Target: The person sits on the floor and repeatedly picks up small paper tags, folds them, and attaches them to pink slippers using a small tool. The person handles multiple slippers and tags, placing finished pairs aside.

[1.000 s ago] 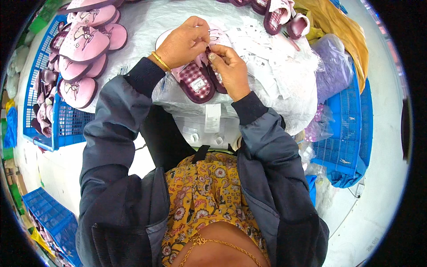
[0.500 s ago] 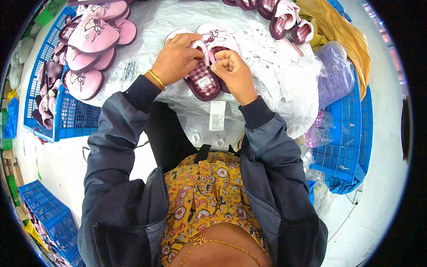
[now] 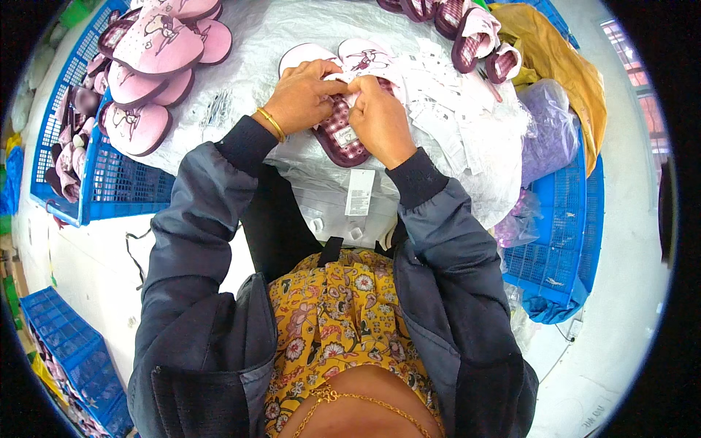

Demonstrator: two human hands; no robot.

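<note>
- Slippers (image 3: 343, 146): one pair, pink uppers, checked insoles, dark red edging; side by side on the plastic-covered table (image 3: 244, 51), in front of the person, heels toward the body; right-hand one largely hidden by the right hand.
- Left hand (image 3: 305, 96): palm down over the left slipper's upper, fingers bent, fingertips near those of the other hand; whether anything is gripped, cannot tell.
- Right hand (image 3: 381, 120): over the right slipper, fingers curled in, thumb against forefinger; anything small between them is hidden.
- Bracelet (image 3: 271, 125): yellow metal, left wrist.
- Tag (image 3: 359, 193): single, white, at the table's near edge below the pair.
- Labels (image 3: 442, 117): white, loose spread, right of the pair.
- Pile (image 3: 155, 47): pink slippers, stacked at the table's left.
- Further slippers (image 3: 473, 38): far right of the table, checked insoles showing.
- Crate (image 3: 123, 186): blue, left of table, slippers inside.
- Bag (image 3: 549, 123): clear, purple contents, right side.
- Cloth (image 3: 561, 44): mustard yellow, beyond the bag.
</note>
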